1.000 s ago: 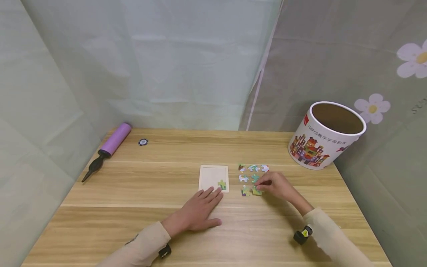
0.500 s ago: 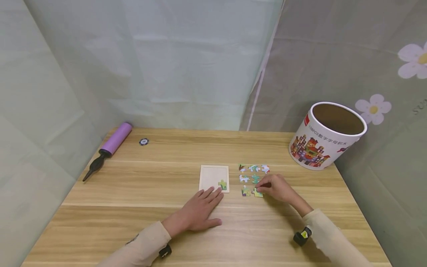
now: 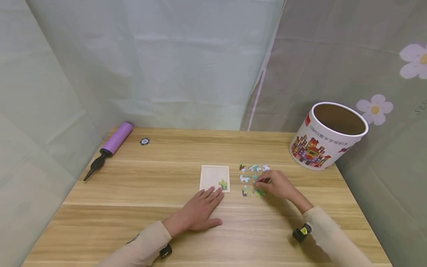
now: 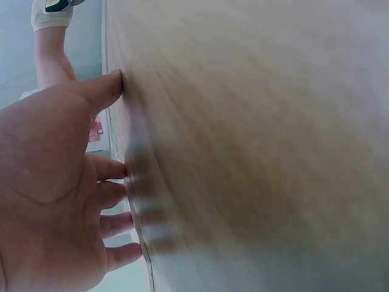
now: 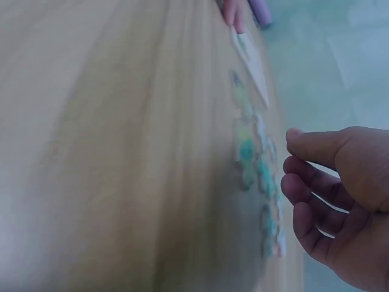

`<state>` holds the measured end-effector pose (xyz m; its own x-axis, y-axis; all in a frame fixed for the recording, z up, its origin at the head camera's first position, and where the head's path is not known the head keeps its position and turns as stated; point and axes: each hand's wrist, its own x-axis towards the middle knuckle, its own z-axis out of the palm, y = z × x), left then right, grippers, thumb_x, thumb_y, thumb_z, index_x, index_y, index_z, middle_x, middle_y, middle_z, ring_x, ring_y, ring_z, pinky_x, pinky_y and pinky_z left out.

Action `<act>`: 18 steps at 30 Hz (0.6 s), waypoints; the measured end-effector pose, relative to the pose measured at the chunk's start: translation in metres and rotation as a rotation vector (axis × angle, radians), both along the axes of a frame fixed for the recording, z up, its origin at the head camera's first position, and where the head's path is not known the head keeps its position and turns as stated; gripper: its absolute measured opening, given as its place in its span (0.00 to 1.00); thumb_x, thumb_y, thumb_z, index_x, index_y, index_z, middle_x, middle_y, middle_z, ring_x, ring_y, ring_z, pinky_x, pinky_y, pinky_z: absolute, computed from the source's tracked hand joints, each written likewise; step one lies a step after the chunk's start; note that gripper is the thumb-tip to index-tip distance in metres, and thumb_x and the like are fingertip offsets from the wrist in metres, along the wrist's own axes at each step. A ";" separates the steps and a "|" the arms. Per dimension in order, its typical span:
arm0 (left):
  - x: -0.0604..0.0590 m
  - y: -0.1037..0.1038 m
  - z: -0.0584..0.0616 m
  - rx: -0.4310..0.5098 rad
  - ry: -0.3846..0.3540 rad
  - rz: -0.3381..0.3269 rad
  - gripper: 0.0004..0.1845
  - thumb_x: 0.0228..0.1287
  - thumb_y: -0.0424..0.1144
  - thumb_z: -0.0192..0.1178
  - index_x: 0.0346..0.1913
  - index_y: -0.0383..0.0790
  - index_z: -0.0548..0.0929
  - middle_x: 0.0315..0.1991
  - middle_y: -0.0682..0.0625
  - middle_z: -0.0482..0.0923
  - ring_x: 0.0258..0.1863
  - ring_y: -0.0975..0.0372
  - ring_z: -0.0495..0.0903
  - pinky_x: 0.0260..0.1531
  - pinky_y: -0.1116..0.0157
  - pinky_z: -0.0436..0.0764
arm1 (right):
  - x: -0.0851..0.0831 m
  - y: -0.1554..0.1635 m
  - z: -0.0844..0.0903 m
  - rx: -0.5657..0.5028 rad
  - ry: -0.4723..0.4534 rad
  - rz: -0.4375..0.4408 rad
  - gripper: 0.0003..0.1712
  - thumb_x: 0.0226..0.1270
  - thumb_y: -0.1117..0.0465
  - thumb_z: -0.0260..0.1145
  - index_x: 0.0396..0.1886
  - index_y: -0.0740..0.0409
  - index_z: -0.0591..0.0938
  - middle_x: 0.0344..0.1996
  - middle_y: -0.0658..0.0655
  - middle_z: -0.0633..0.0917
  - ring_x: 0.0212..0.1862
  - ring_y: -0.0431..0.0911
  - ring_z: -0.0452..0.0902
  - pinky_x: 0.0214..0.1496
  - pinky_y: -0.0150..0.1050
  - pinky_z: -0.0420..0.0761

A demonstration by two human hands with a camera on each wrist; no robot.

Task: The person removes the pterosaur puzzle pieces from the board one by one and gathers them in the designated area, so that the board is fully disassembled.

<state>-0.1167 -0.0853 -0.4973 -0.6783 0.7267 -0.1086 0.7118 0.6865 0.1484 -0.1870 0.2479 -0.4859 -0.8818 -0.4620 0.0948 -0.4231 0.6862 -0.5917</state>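
Note:
My left hand (image 3: 199, 211) lies palm down with straight fingers, its fingertips on the near edge of a shallow wooden puzzle tray (image 3: 211, 176). One green jigsaw piece (image 3: 222, 184) sits in the tray's near right corner. Right of the tray, loose jigsaw pieces lie in rows. My right hand (image 3: 279, 184) hovers over their right side, partly covering the middle row. In the right wrist view, its loosely bent fingers (image 5: 298, 188) and thumb hold nothing. Just below the fingertips lies a green-yellow piece (image 3: 258, 193), beside another green piece (image 3: 246, 191).
A large white bucket (image 3: 325, 144) with printed blocks stands at the back right. Far left lies a purple hand pump (image 3: 116, 139) with a black nozzle. Near it is a round dark-and-white chip (image 3: 144, 141). Curtains hang behind the wooden table (image 3: 150, 178).
My right hand has let go of the lower right jigsaw piece and lifted slightly. That piece has shifted a little to the right. My left hand stays where it was.

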 end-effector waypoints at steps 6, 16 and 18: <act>0.000 0.000 0.000 0.004 -0.007 0.002 0.44 0.74 0.66 0.49 0.80 0.38 0.60 0.81 0.44 0.55 0.79 0.48 0.56 0.74 0.48 0.63 | -0.008 -0.015 0.010 0.006 0.007 0.024 0.05 0.65 0.59 0.75 0.39 0.53 0.92 0.33 0.44 0.88 0.34 0.36 0.81 0.37 0.33 0.82; 0.001 0.001 0.001 0.001 -0.020 0.012 0.44 0.73 0.66 0.49 0.80 0.39 0.60 0.81 0.45 0.55 0.79 0.49 0.56 0.74 0.48 0.63 | -0.021 -0.048 0.006 -0.053 -0.016 0.107 0.10 0.66 0.61 0.74 0.45 0.58 0.91 0.35 0.46 0.90 0.37 0.37 0.83 0.41 0.36 0.85; 0.002 0.001 0.001 0.000 -0.018 0.013 0.44 0.73 0.66 0.49 0.80 0.39 0.60 0.81 0.46 0.55 0.79 0.49 0.56 0.74 0.48 0.63 | -0.023 -0.056 0.005 -0.057 -0.031 0.117 0.11 0.67 0.60 0.74 0.46 0.58 0.90 0.36 0.47 0.90 0.38 0.37 0.83 0.43 0.37 0.85</act>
